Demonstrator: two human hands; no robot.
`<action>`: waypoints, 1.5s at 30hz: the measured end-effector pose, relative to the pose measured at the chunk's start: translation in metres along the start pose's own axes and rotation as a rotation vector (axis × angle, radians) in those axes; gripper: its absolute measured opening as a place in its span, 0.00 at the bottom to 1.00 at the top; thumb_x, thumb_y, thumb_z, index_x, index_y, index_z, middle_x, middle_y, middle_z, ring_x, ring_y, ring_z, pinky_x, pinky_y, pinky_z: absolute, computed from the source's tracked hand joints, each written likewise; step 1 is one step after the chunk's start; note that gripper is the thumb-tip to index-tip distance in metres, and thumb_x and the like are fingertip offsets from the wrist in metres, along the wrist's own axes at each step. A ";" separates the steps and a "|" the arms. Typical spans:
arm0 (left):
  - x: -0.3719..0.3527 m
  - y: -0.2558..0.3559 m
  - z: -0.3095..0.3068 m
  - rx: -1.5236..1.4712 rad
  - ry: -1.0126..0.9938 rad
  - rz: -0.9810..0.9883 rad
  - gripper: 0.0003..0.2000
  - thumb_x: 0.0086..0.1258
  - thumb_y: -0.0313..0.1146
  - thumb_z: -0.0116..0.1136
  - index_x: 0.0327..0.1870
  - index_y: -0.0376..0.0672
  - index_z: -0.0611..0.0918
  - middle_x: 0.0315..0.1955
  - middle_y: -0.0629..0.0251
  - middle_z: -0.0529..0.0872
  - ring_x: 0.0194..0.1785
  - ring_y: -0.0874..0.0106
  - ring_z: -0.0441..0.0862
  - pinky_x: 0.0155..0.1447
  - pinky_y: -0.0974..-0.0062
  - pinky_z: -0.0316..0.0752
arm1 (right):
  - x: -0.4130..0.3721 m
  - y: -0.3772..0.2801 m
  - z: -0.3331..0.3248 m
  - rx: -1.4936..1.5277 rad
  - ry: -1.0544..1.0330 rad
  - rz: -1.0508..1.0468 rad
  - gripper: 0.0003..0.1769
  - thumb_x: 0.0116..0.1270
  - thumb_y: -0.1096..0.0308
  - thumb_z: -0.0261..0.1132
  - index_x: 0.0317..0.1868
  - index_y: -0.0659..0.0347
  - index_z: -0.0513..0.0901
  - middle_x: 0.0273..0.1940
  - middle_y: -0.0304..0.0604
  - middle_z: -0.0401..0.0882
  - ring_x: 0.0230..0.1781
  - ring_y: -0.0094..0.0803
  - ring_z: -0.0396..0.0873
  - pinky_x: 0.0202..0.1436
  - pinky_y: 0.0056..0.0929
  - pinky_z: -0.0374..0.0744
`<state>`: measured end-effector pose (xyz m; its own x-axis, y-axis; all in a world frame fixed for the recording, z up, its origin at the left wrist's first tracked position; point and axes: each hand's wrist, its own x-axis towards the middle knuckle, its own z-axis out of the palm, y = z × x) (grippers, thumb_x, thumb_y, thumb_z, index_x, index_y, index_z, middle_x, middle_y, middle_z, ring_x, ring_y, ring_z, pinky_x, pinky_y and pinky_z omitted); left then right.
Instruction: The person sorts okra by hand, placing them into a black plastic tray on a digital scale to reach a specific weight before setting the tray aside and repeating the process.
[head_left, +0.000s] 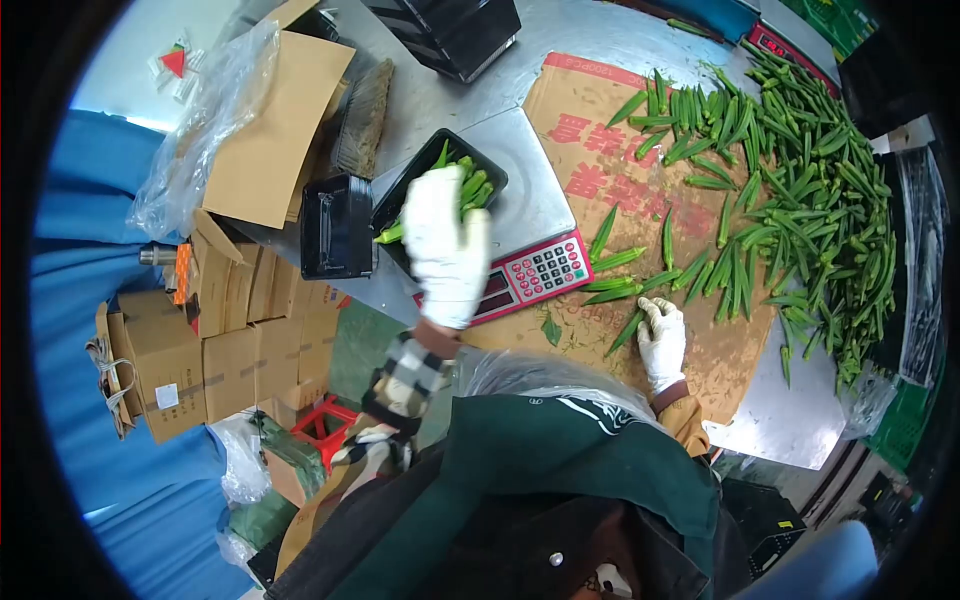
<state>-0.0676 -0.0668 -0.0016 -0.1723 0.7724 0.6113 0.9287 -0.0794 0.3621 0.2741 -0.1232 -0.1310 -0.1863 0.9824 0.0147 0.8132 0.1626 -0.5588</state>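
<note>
My left hand (445, 250), in a white glove, lies over a black plastic tray (490, 160) that holds several green okra pods (478, 190). Its fingers reach out over the pods and the thumb stands apart, slightly blurred. The tray rests on the metal plate of a weighing scale (545, 275) with a pink-red keypad panel. My right hand (662, 345), also white-gloved, is low on a cardboard sheet (560, 110). Its fingers are curled against the end of one okra pod (625, 332); the palm side is hidden. Several loose pods lie just above it.
A large okra heap (820, 210) covers the right side of the table. Left of the scale are a stack of black trays (337, 228) and an open cardboard box (275, 130). A black crate (445, 35) stands at the back. Cartons (165, 350) and a red stool (325, 425) are lower left.
</note>
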 end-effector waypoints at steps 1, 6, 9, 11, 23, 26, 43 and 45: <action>-0.002 -0.022 -0.014 0.072 -0.033 -0.063 0.27 0.66 0.28 0.63 0.68 0.39 0.77 0.63 0.50 0.80 0.67 0.51 0.75 0.74 0.53 0.65 | 0.001 0.001 0.001 0.003 0.002 0.003 0.25 0.57 0.80 0.67 0.57 0.55 0.86 0.54 0.49 0.80 0.56 0.49 0.77 0.63 0.41 0.77; -0.043 -0.084 -0.038 0.268 -0.212 -0.208 0.21 0.70 0.30 0.62 0.65 0.44 0.81 0.58 0.58 0.85 0.68 0.53 0.74 0.76 0.52 0.61 | 0.005 0.006 0.008 0.008 0.005 0.027 0.23 0.58 0.78 0.68 0.55 0.54 0.86 0.52 0.47 0.80 0.56 0.48 0.77 0.62 0.41 0.77; -0.050 -0.078 -0.029 0.231 -0.266 -0.182 0.19 0.72 0.31 0.61 0.63 0.46 0.83 0.58 0.60 0.86 0.71 0.53 0.72 0.78 0.49 0.57 | 0.006 0.006 0.006 0.010 -0.010 0.038 0.23 0.57 0.78 0.68 0.54 0.54 0.86 0.52 0.47 0.81 0.55 0.48 0.77 0.61 0.40 0.77; -0.044 -0.072 -0.026 0.225 -0.314 -0.202 0.20 0.74 0.33 0.59 0.67 0.48 0.80 0.63 0.56 0.83 0.74 0.52 0.71 0.79 0.48 0.53 | 0.007 0.005 0.004 0.017 -0.023 0.043 0.23 0.57 0.78 0.68 0.54 0.54 0.86 0.51 0.47 0.80 0.55 0.48 0.77 0.61 0.40 0.77; -0.031 -0.149 -0.081 -0.314 0.151 -0.734 0.22 0.79 0.32 0.58 0.70 0.33 0.75 0.64 0.53 0.82 0.63 0.68 0.80 0.69 0.70 0.73 | 0.011 0.008 0.006 0.157 0.011 0.097 0.20 0.56 0.80 0.69 0.50 0.55 0.86 0.49 0.46 0.82 0.54 0.46 0.78 0.62 0.40 0.76; -0.032 -0.141 -0.083 -0.584 0.008 -1.009 0.22 0.80 0.37 0.59 0.68 0.34 0.76 0.50 0.59 0.88 0.45 0.77 0.84 0.50 0.79 0.80 | 0.012 0.010 0.008 0.190 0.028 0.098 0.19 0.56 0.81 0.69 0.48 0.55 0.86 0.48 0.45 0.82 0.53 0.46 0.79 0.61 0.40 0.77; 0.024 -0.075 0.008 -0.940 -0.413 -1.230 0.12 0.77 0.34 0.62 0.57 0.46 0.80 0.45 0.65 0.86 0.43 0.68 0.86 0.43 0.55 0.86 | 0.018 0.008 0.001 0.161 0.024 0.168 0.14 0.57 0.77 0.68 0.44 0.54 0.88 0.42 0.44 0.82 0.48 0.44 0.81 0.55 0.37 0.79; 0.057 -0.056 0.036 -1.029 -0.481 -1.125 0.12 0.77 0.36 0.62 0.56 0.45 0.80 0.47 0.64 0.85 0.44 0.66 0.85 0.44 0.53 0.86 | 0.018 0.009 0.001 0.172 0.031 0.166 0.14 0.57 0.76 0.68 0.44 0.53 0.88 0.42 0.44 0.82 0.48 0.44 0.81 0.54 0.38 0.80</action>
<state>-0.1178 0.0042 -0.0124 -0.2850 0.8305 -0.4785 -0.2346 0.4235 0.8750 0.2778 -0.1040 -0.1367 -0.0387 0.9971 -0.0654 0.7250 -0.0170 -0.6885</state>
